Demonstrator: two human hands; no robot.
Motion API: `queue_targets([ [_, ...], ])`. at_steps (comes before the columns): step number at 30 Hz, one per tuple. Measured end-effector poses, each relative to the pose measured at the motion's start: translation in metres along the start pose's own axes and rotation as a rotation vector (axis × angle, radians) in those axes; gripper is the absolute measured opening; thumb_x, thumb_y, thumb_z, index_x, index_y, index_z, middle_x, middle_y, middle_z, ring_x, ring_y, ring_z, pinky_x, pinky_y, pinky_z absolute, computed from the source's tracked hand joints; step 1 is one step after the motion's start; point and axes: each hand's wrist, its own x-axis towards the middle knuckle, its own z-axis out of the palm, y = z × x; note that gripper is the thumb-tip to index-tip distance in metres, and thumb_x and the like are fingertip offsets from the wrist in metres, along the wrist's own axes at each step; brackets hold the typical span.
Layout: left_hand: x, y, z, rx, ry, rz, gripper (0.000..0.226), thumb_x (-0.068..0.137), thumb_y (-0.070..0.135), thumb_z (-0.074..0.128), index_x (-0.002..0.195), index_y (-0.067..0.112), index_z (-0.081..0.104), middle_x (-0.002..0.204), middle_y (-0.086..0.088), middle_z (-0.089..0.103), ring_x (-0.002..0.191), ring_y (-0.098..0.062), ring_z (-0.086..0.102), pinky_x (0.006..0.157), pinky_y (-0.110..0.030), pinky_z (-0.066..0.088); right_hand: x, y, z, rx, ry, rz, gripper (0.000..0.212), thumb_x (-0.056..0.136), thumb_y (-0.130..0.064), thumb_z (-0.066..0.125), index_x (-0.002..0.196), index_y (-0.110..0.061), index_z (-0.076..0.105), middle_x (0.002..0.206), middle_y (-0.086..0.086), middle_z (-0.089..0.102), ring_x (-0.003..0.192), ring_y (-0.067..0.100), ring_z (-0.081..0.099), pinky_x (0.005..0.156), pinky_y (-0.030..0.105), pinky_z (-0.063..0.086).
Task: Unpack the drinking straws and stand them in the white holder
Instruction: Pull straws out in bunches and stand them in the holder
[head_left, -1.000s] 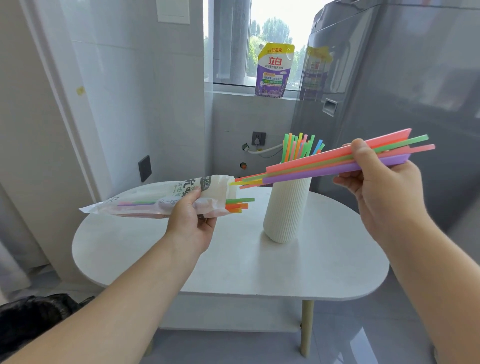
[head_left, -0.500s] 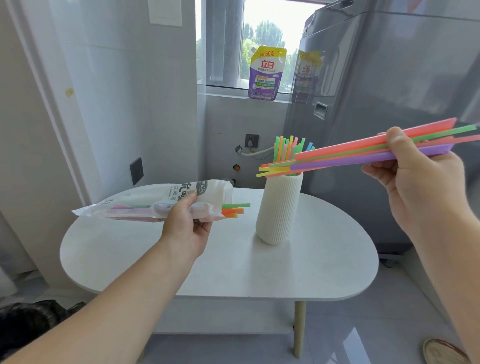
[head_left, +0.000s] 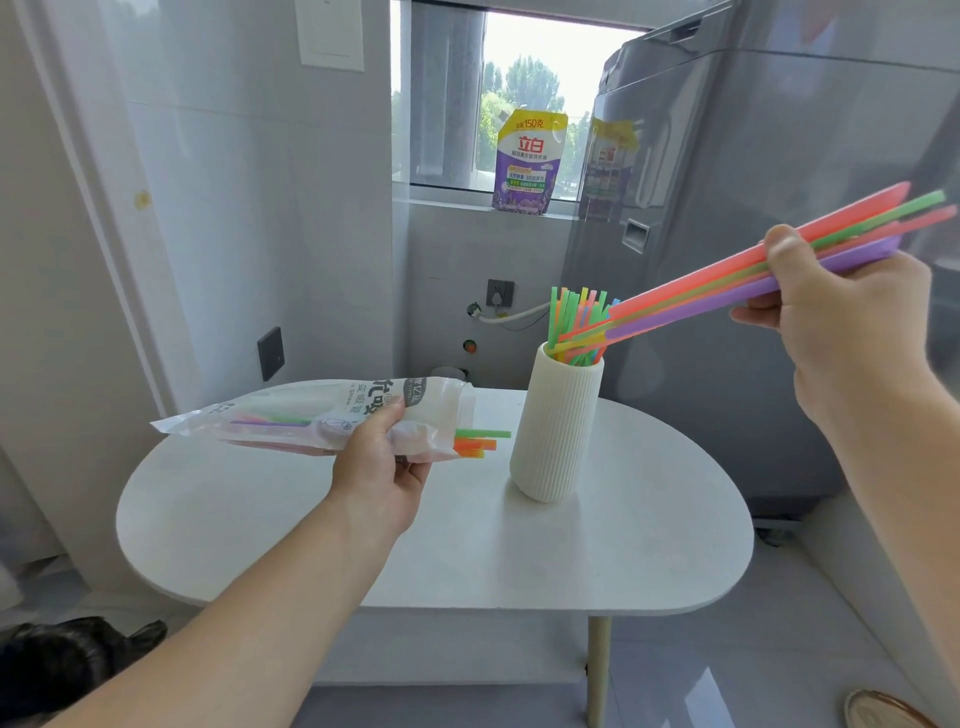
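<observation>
A ribbed white holder (head_left: 553, 431) stands upright on the white table (head_left: 260, 519), with several coloured straws (head_left: 571, 312) sticking out of its top. My right hand (head_left: 836, 322) grips a bundle of pink, green and purple straws (head_left: 717, 288). The bundle slants down to the left and its lower tips are at the holder's mouth. My left hand (head_left: 379, 467) holds the clear straw bag (head_left: 322, 421) level above the table, left of the holder. Green and orange straw ends (head_left: 478, 441) poke out of the bag's open right end.
A grey washing machine (head_left: 753, 260) stands close behind and right of the table. A purple detergent pouch (head_left: 530, 161) sits on the window sill. A black bag (head_left: 67, 665) lies on the floor at lower left. A round plate edge (head_left: 883, 709) shows at bottom right.
My right hand has moved right and tilted the bundle downward, bringing its lower tips from level in front of the holder to the holder's mouth. The left hand and bag have hardly moved.
</observation>
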Motion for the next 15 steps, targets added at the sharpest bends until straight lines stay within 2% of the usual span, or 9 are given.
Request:
queue_targets([
  [4,0.001,-0.001,-0.001,0.014,0.005,-0.008,0.044,0.091,0.011,0.072,0.134,0.013,0.061,0.099,-0.002,0.077,0.069,-0.013,0.078,0.049,-0.024,0.058,0.000,-0.004,0.006,-0.058,-0.022,-0.048,0.018,0.088,-0.034,0.071,0.073,-0.026,0.067,0.060,-0.014,0.071,0.058,0.011,0.074,0.053,0.021,0.059],
  [10,0.001,-0.003,0.000,0.015,-0.008,0.002,0.047,0.091,0.010,0.071,0.137,0.012,0.060,0.097,-0.002,0.077,0.066,-0.013,0.077,0.048,-0.024,0.057,0.011,-0.005,0.019,-0.156,-0.076,-0.073,0.019,0.087,-0.032,0.070,0.070,-0.023,0.067,0.056,-0.013,0.070,0.052,0.014,0.072,0.050,0.024,0.060],
  [15,0.001,-0.004,0.001,0.030,-0.019,-0.005,0.047,0.092,0.011,0.071,0.137,0.010,0.058,0.095,-0.004,0.077,0.065,-0.014,0.077,0.047,-0.024,0.057,0.020,-0.003,0.030,-0.229,-0.129,-0.053,0.019,0.089,-0.031,0.070,0.074,-0.021,0.065,0.069,-0.005,0.071,0.055,0.012,0.073,0.051,0.025,0.061],
])
